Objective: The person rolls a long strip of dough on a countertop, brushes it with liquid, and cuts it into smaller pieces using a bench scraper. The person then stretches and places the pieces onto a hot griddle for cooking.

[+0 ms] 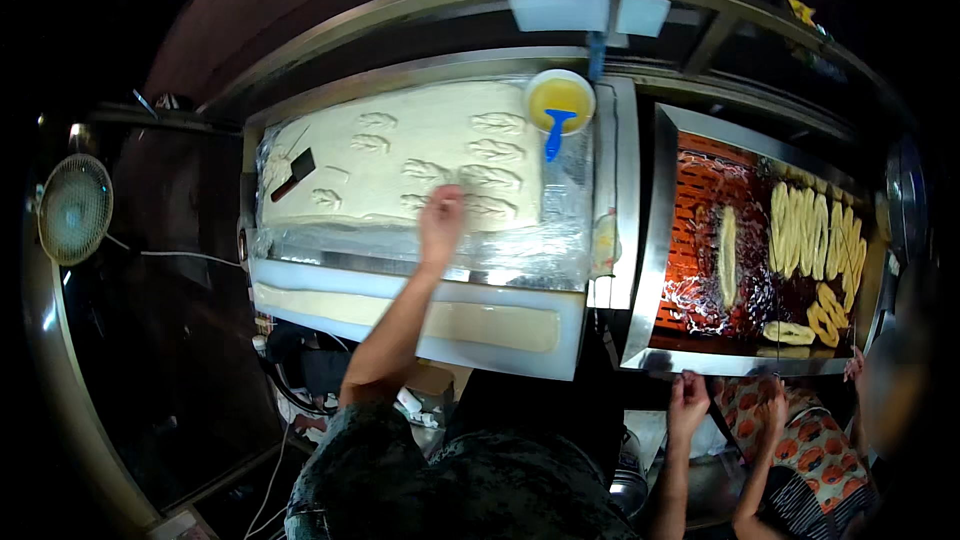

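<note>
My left hand [441, 216], slightly blurred, is over a large sheet of pale dough [450, 105] that bears several wrinkled marks. Its fingers are curled, and whether they pinch anything cannot be made out. Nearer my body, a long flat dough strip [495, 324] lies on a white cutting board [555, 367], partly hidden by my left forearm. By the front rim of the deep fryer [649, 285], my right hand [688, 399] has bent fingers, their contents unclear. A dark-bladed scraper [297, 171] rests on the dough sheet's left part.
A bowl of yellow liquid [544, 94] with a blue brush [555, 139] stands at the sheet's upper right corner. Fried dough sticks [799, 229] line the fryer's right side; one dough stick [727, 255] floats in the oil. A co-worker's hand [776, 405] is near the fryer's front.
</note>
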Tool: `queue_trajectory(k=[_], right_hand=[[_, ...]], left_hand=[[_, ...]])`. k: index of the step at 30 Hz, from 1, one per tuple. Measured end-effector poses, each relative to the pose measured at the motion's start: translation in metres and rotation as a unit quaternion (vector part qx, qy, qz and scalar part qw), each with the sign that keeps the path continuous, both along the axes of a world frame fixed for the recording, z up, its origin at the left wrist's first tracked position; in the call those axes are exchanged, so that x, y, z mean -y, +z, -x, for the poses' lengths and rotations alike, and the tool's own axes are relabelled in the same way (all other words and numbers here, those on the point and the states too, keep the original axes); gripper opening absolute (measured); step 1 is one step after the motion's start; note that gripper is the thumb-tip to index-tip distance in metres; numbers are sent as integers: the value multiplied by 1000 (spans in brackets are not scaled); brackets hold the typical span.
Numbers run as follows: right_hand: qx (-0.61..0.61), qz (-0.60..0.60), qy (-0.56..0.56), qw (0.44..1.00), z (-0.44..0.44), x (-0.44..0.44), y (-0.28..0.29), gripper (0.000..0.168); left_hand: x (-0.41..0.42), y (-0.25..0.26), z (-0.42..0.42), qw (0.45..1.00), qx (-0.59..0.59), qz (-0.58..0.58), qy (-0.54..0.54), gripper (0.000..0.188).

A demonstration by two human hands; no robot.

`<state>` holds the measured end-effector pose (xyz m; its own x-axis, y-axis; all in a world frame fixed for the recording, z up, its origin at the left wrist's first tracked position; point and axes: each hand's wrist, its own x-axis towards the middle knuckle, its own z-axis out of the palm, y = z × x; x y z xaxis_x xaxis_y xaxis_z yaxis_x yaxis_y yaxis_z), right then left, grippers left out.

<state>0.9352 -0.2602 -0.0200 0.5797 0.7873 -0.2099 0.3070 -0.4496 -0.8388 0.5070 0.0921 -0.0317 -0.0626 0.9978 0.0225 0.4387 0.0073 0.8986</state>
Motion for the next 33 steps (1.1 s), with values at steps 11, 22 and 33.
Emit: queue_trajectory(k=[11, 22, 33], right_hand=[[-58, 67, 75, 993, 150, -12, 14, 14], [23, 80, 24, 996, 219, 9, 39, 18], [-146, -118, -15, 982, 264, -152, 48, 30]], left_hand=[[-166, -62, 312, 981, -87, 13, 170, 39], [-216, -58, 258, 951, -302, 61, -5, 28], [-46, 143, 100, 942, 169, 183, -227, 31]])
